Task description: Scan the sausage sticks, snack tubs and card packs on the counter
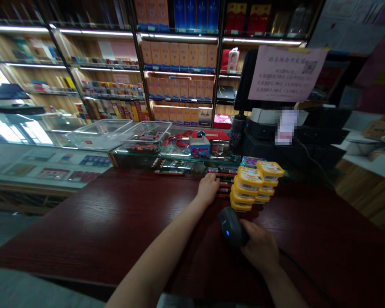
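Note:
My right hand is wrapped round a dark handheld barcode scanner with a lit blue light, its head aimed ahead and left over the counter. My left hand reaches forward, fingers curled at the left end of a row of slim dark packets with red edges; its fingertips are partly hidden. Right of these packets, just beyond the scanner, stand two stacks of clear tubs with yellow lids. Behind the stacks a small colourful box shows in part.
The dark red wooden counter ends at a raised glass shelf with clear plastic bins and a small blue-and-pink box. A monitor bearing a paper sign stands right. The scanner's cable trails right. Stocked shelves line the back.

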Motion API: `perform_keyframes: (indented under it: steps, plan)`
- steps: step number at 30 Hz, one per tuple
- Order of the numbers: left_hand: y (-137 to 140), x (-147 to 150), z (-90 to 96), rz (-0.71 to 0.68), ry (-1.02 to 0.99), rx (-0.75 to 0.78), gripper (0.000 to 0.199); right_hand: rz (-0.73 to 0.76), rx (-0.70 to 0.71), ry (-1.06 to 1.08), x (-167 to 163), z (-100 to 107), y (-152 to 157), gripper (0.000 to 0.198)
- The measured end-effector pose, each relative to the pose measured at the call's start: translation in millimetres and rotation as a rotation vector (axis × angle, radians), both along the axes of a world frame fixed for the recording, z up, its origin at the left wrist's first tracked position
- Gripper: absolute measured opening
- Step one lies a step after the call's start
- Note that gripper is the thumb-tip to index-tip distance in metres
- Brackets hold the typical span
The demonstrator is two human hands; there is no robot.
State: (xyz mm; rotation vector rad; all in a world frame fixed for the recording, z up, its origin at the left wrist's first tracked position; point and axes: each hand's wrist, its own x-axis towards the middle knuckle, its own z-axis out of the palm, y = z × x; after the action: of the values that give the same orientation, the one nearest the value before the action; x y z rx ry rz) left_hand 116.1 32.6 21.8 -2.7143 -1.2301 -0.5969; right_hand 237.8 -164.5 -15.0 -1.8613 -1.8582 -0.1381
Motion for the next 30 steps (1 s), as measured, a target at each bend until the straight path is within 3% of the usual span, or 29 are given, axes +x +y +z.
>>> perform_keyframes:
  steps: [4, 9, 13, 17, 25, 30]
  plan:
    - [-6, -2, 5.4, -0.016, 0.084, 0.079, 0.021, -0.007, -0.019, -0.006, 0, 0, 1, 0.032]
    - [-14, -45, 8.3, 0.101, -0.001, 0.065, 0.023, -0.002, 0.000, -0.030, 0, -2, -1, 0.030]
    - [-25, -90, -4.7, 0.199, -0.179, 0.036, 0.024, 0.029, 0.005, -0.057, 0, -2, -3, 0.032]
    - [-35, -116, -23.7, 0.274, -0.253, 0.003, 0.020, 0.032, -0.024, -0.031, -4, 3, -6, 0.034]
    - [-41, -117, -28.0, 0.273, -0.344, 0.032, 0.019, 0.101, -0.065, 0.477, -24, 28, -20, 0.027]
    - [-41, -117, -29.5, 0.253, -0.358, 0.056, 0.018, 0.131, -0.089, 0.637, -35, 40, -25, 0.032]
